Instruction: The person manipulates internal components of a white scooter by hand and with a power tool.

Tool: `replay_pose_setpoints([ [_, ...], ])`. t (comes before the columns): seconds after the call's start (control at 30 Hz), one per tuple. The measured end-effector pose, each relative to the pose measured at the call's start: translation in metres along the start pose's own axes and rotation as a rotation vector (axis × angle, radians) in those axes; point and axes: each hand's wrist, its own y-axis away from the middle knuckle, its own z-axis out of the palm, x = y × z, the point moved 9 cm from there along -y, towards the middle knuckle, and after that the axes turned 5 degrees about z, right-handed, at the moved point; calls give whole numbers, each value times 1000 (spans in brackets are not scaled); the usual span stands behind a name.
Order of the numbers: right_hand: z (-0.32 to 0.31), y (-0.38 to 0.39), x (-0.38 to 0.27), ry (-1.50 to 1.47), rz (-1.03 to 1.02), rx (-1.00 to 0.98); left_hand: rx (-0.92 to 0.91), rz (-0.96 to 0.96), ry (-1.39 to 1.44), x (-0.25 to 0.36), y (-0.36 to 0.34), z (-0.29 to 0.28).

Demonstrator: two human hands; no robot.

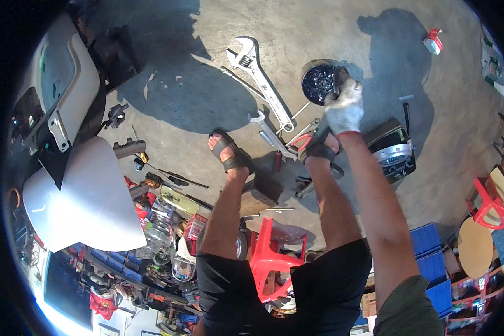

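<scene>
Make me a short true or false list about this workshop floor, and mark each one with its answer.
1. The right hand wears a pale glove and grips a dark object. True.
2. The round tub is left of the big adjustable wrench. False: it is to the wrench's right.
3. A red and white box lies on the floor, farther right than the tub. True.
4. Both feet are bare. False: they wear dark sandals.
5. A red plastic seat shows between the legs. True.

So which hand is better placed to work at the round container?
Likely the right hand: it holds a dark object at the edge of the round container; the left hand isn't visible.
</scene>
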Motion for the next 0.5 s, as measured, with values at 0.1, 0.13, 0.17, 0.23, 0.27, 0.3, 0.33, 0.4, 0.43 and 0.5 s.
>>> replay_pose_setpoints([
  [0.1, 29, 8, -25, 222, 37, -72, -3, -17, 0, -1, -5, -2],
  [0.13, 38, 11, -32, 285, 38, -72, -6, -23, -1, -4, -6, -3],
  [0.17, 47, 14, -37, 301, 31, -87, -9, -29, 0, -7, -8, -5],
  [0.23, 66, 21, -41, 276, 49, -160, -10, -36, 2, -13, -10, -9],
  [0.27, 72, 24, -41, 234, 59, -183, -10, -42, 5, -16, -10, -10],
  [0.3, 77, 28, -40, 248, 61, -198, -12, -46, 5, -19, -11, -12],
  [0.33, 74, 29, -42, 148, 31, -159, -15, -50, 4, -21, -11, -13],
  [0.4, 67, 27, -37, 53, 3, -118, -15, -57, 8, -25, -13, -14],
  [0.43, 61, 24, -32, 20, 9, -82, -15, -63, 7, -27, -14, -15],
  [0.5, 50, 17, -21, 125, 26, -40, -14, -69, 5, -30, -16, -16],
])
